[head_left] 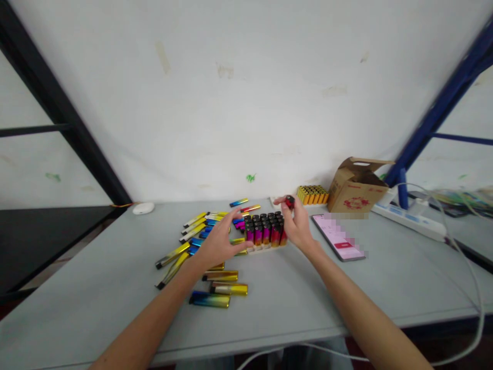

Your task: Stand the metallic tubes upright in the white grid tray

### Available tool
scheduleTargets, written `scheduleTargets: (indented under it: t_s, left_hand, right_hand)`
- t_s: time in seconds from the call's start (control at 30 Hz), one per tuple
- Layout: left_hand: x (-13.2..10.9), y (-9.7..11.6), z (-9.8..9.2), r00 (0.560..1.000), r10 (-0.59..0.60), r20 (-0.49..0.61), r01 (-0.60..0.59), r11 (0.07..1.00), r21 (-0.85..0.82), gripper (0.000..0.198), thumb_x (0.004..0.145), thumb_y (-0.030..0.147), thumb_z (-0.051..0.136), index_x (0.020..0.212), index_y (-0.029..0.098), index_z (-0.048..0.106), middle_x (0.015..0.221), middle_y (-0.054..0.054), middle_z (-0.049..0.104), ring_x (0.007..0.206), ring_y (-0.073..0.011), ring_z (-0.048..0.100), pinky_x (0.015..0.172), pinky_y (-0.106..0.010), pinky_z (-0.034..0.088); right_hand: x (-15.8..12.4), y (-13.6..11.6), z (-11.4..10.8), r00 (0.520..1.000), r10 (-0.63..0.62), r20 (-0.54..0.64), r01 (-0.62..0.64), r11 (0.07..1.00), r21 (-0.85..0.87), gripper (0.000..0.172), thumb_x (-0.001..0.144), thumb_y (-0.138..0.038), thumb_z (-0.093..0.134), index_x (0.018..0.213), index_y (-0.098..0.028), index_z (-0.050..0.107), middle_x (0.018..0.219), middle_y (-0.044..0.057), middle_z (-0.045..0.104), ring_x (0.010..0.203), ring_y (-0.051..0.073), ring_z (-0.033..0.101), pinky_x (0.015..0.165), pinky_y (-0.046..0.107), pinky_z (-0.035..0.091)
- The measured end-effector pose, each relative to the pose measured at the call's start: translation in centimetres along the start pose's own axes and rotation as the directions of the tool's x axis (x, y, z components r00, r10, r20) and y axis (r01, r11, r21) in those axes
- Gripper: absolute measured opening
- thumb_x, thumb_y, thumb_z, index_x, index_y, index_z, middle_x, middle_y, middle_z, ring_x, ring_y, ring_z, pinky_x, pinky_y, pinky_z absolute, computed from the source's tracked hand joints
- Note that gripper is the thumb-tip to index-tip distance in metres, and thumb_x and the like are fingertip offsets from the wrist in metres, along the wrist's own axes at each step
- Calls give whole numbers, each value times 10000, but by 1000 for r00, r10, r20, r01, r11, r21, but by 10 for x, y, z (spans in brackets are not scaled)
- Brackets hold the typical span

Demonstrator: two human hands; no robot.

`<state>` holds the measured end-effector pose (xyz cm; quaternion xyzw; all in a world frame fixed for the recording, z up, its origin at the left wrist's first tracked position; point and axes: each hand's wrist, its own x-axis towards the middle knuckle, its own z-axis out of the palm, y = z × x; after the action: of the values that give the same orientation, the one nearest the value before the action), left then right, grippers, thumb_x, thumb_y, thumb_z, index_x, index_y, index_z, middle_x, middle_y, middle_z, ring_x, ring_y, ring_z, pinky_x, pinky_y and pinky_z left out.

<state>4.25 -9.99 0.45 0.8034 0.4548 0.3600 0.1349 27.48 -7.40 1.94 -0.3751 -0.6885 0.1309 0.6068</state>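
Observation:
Black-topped lighters, pink and red with golden bases, stand upright in rows in a pale tray at the middle of the table. My left hand is at the left end of these rows, thumb and fingers spread apart. Its thumb tip is close to the tray's front left corner; whether it touches, I cannot tell. My right hand is above the right end, closed on a red lighter whose dark top shows between thumb and fingers. Under and around my left hand lie loose lighters, yellow, gold and blue.
Behind to the right stand a block of yellow-orange lighters and an opened cardboard box. A phone lies right of my right hand. Farther right are a power strip and a white cable. A white case lies back left.

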Motion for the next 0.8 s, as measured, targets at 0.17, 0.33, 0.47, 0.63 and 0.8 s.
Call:
scheduleTargets:
  t_s: [0.17, 0.33, 0.47, 0.63, 0.8]
  left_hand:
    - [-3, -12, 10, 975, -67, 210, 31, 985, 169, 1007, 666, 544, 774, 1474, 140, 331, 1486, -203, 425, 1374, -383, 386, 1133, -526, 313]
    - [-3, -17, 14, 966, -62, 252, 8, 978, 209, 897, 704, 509, 750, 1426, 100, 411, 1462, -223, 455, 1353, -359, 429, 1141, -495, 316]
    - [-3, -20, 14, 966, -32, 258, -17, 983, 184, 854, 724, 503, 735, 1424, 126, 420, 1481, -199, 441, 1360, -341, 428, 1149, -492, 308]
    - [-2, -21, 14, 968, -36, 247, -9, 984, 178, 846, 716, 515, 729, 1410, 126, 442, 1463, -192, 468, 1343, -359, 449, 1135, -499, 332]
    - [-2, -22, 14, 964, -85, 253, 32, 977, 209, 861, 699, 547, 734, 1401, 134, 458, 1441, -197, 494, 1337, -375, 451, 1115, -513, 352]
  right_hand:
    - [15, 25, -18, 913, 407, -37, -352, 829, 435, 226, 804, -416, 580, 906, -221, 529, 763, 7, 619, 647, 149, 585, 586, 272, 469]
    - [17, 36, -25, 714, 625, 316, -664, 460, 590, 335, 774, -545, 546, 780, -211, 522, 504, -77, 381, 402, 87, 328, 390, 203, 249]
    - [12, 39, -25, 609, 635, 476, -757, 286, 587, 465, 816, -630, 427, 598, -222, 378, 433, -84, 281, 360, 79, 226, 361, 199, 190]
    - [9, 44, -23, 569, 663, 485, -784, 261, 564, 491, 828, -597, 387, 528, -236, 244, 399, -94, 192, 331, 72, 146, 338, 195, 143]
    - [9, 43, -19, 558, 671, 487, -789, 248, 562, 452, 828, -553, 381, 531, -237, 254, 415, -99, 178, 336, 74, 126, 329, 190, 129]
